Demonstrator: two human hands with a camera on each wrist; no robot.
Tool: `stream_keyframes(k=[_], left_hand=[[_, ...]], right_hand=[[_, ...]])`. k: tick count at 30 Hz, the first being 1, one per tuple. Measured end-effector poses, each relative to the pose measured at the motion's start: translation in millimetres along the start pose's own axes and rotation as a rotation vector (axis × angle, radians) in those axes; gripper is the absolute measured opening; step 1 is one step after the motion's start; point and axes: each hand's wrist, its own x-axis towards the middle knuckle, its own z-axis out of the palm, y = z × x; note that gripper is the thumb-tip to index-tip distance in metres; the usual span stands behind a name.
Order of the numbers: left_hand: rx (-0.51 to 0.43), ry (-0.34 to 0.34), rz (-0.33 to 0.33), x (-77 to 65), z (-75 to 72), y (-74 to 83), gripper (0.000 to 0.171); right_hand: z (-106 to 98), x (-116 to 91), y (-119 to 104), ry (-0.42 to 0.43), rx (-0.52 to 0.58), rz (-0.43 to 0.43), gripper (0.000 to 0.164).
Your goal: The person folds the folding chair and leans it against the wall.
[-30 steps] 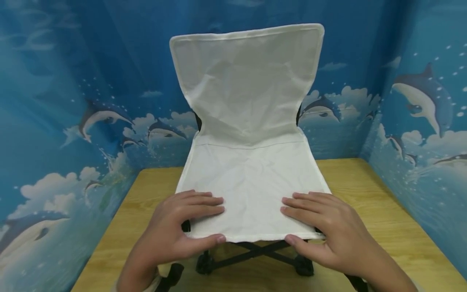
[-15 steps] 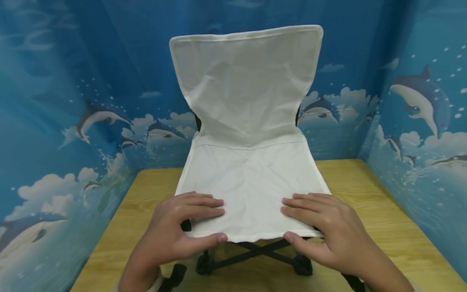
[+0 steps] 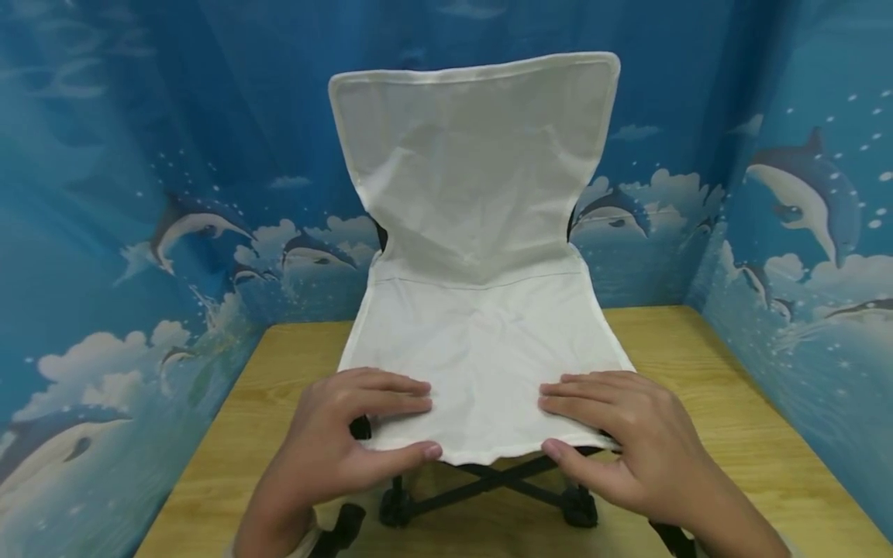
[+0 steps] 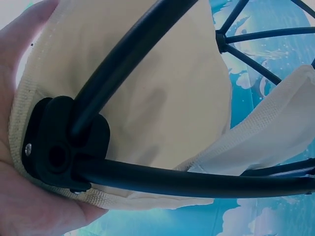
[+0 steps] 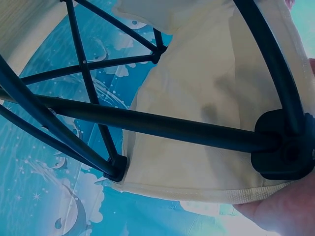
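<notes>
A folding chair with a white fabric seat (image 3: 481, 349) and backrest (image 3: 474, 170) faces me, unfolded, on black tubes. My left hand (image 3: 342, 446) rests on the seat's front left corner, its fingers straight across the fabric and the thumb along the front edge. My right hand (image 3: 642, 446) lies the same way on the front right corner. From below, in the left wrist view, a black plastic joint (image 4: 64, 142) sits under the corner beside my palm, and finger shadows show through the cloth. The right wrist view shows a matching joint (image 5: 283, 152) under the other corner.
Crossed black legs (image 3: 481, 484) with round feet stand below the seat on a wooden table (image 3: 293, 356). Blue curtains (image 3: 209, 139) printed with dolphins enclose the back and both sides. A black tube end (image 3: 346, 521) juts up near my left wrist.
Both hands stay on the front corners. The left hand has slid very slightly right, and the top of the backrest sits a little lower in view.
</notes>
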Motion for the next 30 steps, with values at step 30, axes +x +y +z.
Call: stream_keyframes(k=[30], left_hand=[[0.044,0.065,0.012,1.7,2.8,16.7,0.026]], right_hand=[[-6.6,4.2,-6.2,0.03,0.034,0.019,0.037]])
